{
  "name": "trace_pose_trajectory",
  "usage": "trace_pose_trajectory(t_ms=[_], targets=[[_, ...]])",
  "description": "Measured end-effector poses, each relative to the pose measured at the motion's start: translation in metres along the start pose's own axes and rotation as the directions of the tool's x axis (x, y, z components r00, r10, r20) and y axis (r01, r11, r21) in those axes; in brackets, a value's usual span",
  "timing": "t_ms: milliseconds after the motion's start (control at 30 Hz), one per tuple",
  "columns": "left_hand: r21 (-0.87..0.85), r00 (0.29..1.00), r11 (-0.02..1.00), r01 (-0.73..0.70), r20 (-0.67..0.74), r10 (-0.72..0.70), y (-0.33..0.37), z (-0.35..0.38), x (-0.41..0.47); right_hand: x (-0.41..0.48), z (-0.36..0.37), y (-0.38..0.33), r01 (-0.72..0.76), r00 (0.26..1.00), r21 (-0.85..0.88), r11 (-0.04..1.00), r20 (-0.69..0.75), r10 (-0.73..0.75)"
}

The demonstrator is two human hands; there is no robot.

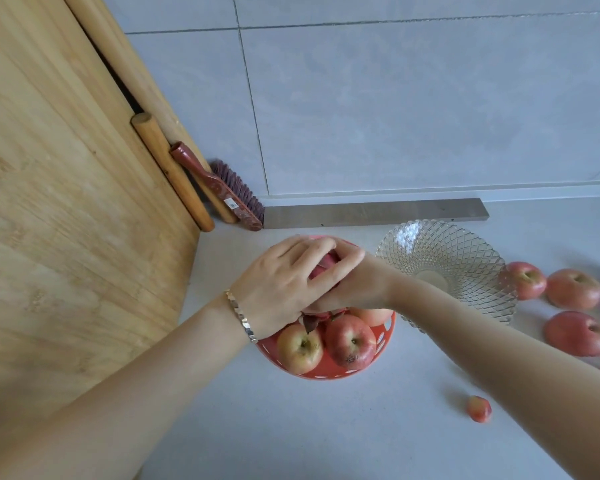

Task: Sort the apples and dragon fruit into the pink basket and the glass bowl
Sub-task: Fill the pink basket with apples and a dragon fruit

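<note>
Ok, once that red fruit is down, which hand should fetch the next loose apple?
Right. Probably the right hand: its arm already reaches across the glass bowl, and the loose apples lie on the counter beyond that. The left hand is over the pink basket, farther away.

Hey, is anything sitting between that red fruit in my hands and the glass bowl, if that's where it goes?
Nothing visible blocks it. Both hands, left hand and right hand, hold the red fruit above the pink plastic basket. The patterned clear glass bowl sits just to the right, looks empty, with only the right forearm over its near rim.
</note>
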State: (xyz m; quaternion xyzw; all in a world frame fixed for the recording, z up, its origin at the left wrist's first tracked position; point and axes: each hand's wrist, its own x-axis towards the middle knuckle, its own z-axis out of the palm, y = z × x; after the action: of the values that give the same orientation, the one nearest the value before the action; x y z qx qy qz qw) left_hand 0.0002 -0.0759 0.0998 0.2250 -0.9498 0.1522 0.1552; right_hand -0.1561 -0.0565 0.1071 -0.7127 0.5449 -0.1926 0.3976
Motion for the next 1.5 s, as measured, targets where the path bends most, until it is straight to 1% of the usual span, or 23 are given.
trace_pose_trajectory(t_ms=[33, 67, 100, 167, 200, 233, 333, 400, 467, 633, 733, 800, 867, 933, 967, 1000, 1067, 1167, 1233, 1300, 1367, 1433, 1500], targets=[[-0.022, 0.999, 0.999, 0.033, -0.015, -0.033, -0.004, 0.004, -0.004, 0.005, 0.003, 0.006, -0.039, 0.998, 0.000, 0.999, -0.054, 0.039], [-0.057, 0.993, 0.992, 0.114, 0.000, -0.114, -0.007, 0.007, -0.009, 0.009, 0.006, 0.012, -0.109, 0.986, 0.021, 0.994, -0.122, 0.110], [-0.099, 0.971, 0.966, 0.237, 0.034, -0.235, -0.009, 0.008, -0.014, 0.014, 0.009, 0.018, -0.173, 0.967, 0.039, 0.984, -0.182, 0.177], [-0.203, 0.861, 0.838, 0.506, 0.166, -0.480, -0.008, 0.011, -0.027, 0.020, 0.017, 0.029, -0.235, 0.944, 0.015, 0.972, -0.235, 0.232], [-0.245, 0.801, 0.764, 0.597, 0.242, -0.548, -0.006, 0.012, -0.033, 0.022, 0.021, 0.035, -0.252, 0.942, -0.027, 0.967, -0.234, 0.239], [-0.265, 0.768, 0.723, 0.638, 0.290, -0.571, -0.005, 0.014, -0.039, 0.024, 0.026, 0.039, -0.268, 0.944, -0.098, 0.958, -0.226, 0.241], [-0.306, 0.789, 0.727, 0.614, 0.251, -0.561, -0.008, 0.018, -0.052, 0.023, 0.040, 0.051, -0.296, 0.952, -0.331, 0.896, -0.182, 0.247], [-0.382, 0.768, 0.668, 0.638, 0.259, -0.586, -0.011, 0.018, -0.056, 0.022, 0.048, 0.055, -0.249, 0.968, -0.473, 0.845, -0.146, 0.204], [-0.421, 0.743, 0.618, 0.665, 0.281, -0.608, -0.009, 0.019, -0.058, 0.025, 0.051, 0.058, -0.233, 0.972, -0.526, 0.818, -0.128, 0.195], [-0.390, 0.678, 0.558, 0.732, 0.337, -0.653, 0.002, 0.022, -0.054, 0.025, 0.053, 0.063, -0.229, 0.973, -0.564, 0.793, -0.100, 0.209], [-0.397, 0.680, 0.556, 0.730, 0.341, -0.649, 0.007, 0.020, -0.043, 0.012, 0.048, 0.059, -0.220, 0.975, -0.416, 0.882, -0.093, 0.199], [-0.434, 0.676, 0.529, 0.729, 0.342, -0.653, 0.017, 0.017, -0.033, -0.008, 0.037, 0.061, -0.177, 0.982, -0.308, 0.935, -0.125, 0.145], [-0.465, 0.688, 0.522, 0.715, 0.333, -0.645, 0.028, 0.013, -0.024, -0.032, 0.023, 0.068, -0.115, 0.969, -0.249, 0.962, -0.243, 0.053], [-0.506, 0.731, 0.541, 0.672, 0.335, -0.595, 0.049, 0.012, -0.016, -0.068, 0.006, 0.081, -0.141, 0.921, -0.218, 0.966, -0.386, 0.048], [-0.522, 0.754, 0.553, 0.649, 0.344, -0.560, 0.059, 0.012, -0.013, -0.087, 0.000, 0.089, -0.187, 0.889, -0.210, 0.960, -0.451, 0.075], [-0.542, 0.781, 0.569, 0.618, 0.346, -0.519, 0.070, 0.014, -0.010, -0.108, -0.006, 0.095, -0.258, 0.861, -0.217, 0.942, -0.494, 0.122], [-0.558, 0.819, 0.601, 0.572, 0.358, -0.448, 0.091, 0.019, -0.003, -0.149, -0.011, 0.113, -0.436, 0.818, -0.275, 0.857, -0.519, 0.249], [-0.543, 0.855, 0.661, 0.519, 0.349, -0.384, 0.116, 0.023, 0.007, -0.192, 0.000, 0.147, -0.688, 0.723, -0.351, 0.635, -0.402, 0.561], [-0.548, 0.882, 0.692, 0.471, 0.319, -0.348, 0.129, 0.025, 0.013, -0.204, 0.020, 0.170, -0.739, 0.673, -0.339, 0.582, -0.333, 0.660], [-0.566, 0.902, 0.704, 0.430, 0.302, -0.308, 0.139, 0.028, 0.017, -0.206, 0.039, 0.185, -0.744, 0.668, -0.334, 0.579, -0.374, 0.643], [-0.573, 0.908, 0.706, 0.415, 0.314, -0.279, 0.147, 0.030, 0.020, -0.204, 0.053, 0.199, -0.708, 0.705, -0.431, 0.560, -0.380, 0.598], [-0.591, 0.916, 0.704, 0.395, 0.309, -0.254, 0.153, 0.031, 0.019, -0.202, 0.061, 0.208, -0.662, 0.737, -0.534, 0.525, -0.340, 0.584], [-0.601, 0.917, 0.699, 0.388, 0.328, -0.227, 0.158, 0.031, 0.015, -0.202, 0.063, 0.217, -0.614, 0.778, -0.604, 0.508, -0.353, 0.520]])
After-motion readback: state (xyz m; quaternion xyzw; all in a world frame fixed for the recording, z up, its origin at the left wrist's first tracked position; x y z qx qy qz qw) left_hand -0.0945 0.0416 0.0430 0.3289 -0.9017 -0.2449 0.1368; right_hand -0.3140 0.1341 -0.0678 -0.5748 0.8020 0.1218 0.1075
